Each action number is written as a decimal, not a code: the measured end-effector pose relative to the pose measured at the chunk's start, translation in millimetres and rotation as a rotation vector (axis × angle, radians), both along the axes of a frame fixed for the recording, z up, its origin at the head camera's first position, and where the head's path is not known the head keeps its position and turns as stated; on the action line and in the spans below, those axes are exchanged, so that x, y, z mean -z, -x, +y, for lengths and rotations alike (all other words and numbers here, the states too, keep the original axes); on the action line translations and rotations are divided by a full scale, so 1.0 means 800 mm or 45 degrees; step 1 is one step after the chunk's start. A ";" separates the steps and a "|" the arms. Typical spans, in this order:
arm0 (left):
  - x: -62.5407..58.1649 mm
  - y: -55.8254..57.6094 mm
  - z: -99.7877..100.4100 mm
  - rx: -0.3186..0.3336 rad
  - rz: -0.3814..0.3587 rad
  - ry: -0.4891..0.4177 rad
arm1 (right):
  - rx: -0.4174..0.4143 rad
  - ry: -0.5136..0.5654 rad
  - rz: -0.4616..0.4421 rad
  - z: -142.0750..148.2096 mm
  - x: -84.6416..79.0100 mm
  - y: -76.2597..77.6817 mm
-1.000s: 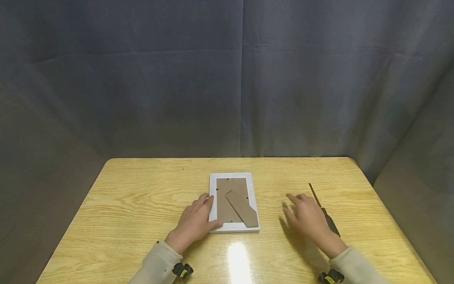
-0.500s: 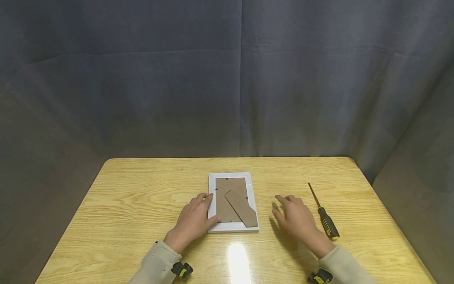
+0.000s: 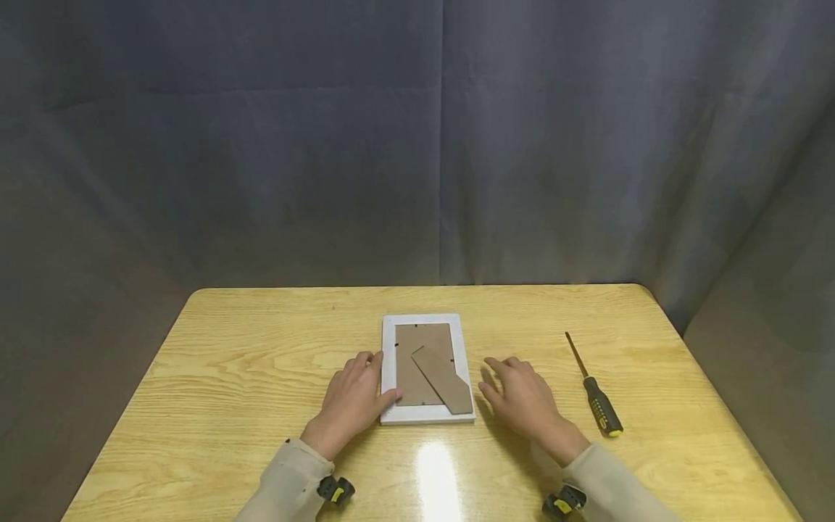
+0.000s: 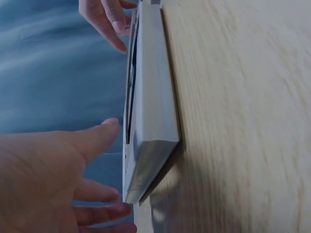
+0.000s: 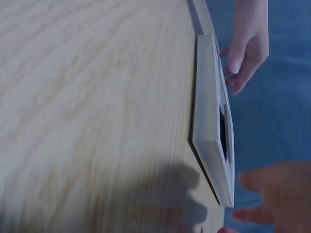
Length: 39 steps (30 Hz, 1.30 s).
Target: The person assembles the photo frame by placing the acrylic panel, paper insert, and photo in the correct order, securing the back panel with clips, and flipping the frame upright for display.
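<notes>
A white picture frame (image 3: 427, 414) lies face down on the table, its brown backing board (image 3: 409, 370) and slanted easel leg (image 3: 450, 384) showing. Along its left edge is my left hand (image 3: 349, 399), thumb over the near left corner and fingers loosely extended by the side. My right hand (image 3: 522, 399) hovers just off the frame's right side, fingers relaxed and holding nothing. In the left wrist view the frame's white edge (image 4: 158, 77) stands between both hands. The right wrist view has the frame (image 5: 209, 97) close to the right fingers.
A screwdriver (image 3: 601, 406) with a black and yellow handle lies to the right of my right hand, its shaft pointing away. The wooden table (image 3: 261, 326) has its far edge against a dark grey curtain (image 3: 326, 181).
My right hand has moved left from over the screwdriver to beside the picture frame, uncovering the screwdriver's handle. The left hand has stayed at the frame's left edge.
</notes>
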<state>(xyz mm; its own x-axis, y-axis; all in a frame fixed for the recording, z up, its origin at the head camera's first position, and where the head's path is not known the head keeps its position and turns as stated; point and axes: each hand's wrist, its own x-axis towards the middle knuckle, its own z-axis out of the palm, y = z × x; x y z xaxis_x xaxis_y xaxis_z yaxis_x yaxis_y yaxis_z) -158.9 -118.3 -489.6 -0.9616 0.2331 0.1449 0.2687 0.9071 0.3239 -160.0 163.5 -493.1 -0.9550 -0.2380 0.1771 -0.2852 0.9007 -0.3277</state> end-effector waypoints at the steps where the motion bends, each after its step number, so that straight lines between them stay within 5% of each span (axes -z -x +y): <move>1: 0.001 0.000 0.000 -0.004 0.009 0.014 | -0.007 -0.007 -0.004 -0.002 0.001 0.001; 23: 0.009 0.000 0.005 -0.002 -0.109 0.033 | -0.079 0.043 -0.080 -0.026 0.002 0.006; 31: 0.008 -0.005 0.010 -0.053 -0.156 -0.071 | -0.193 0.200 -0.152 -0.031 0.004 0.012; 39: 0.006 -0.006 0.019 -0.085 -0.189 -0.241 | -0.166 0.247 -0.216 -0.030 0.003 0.016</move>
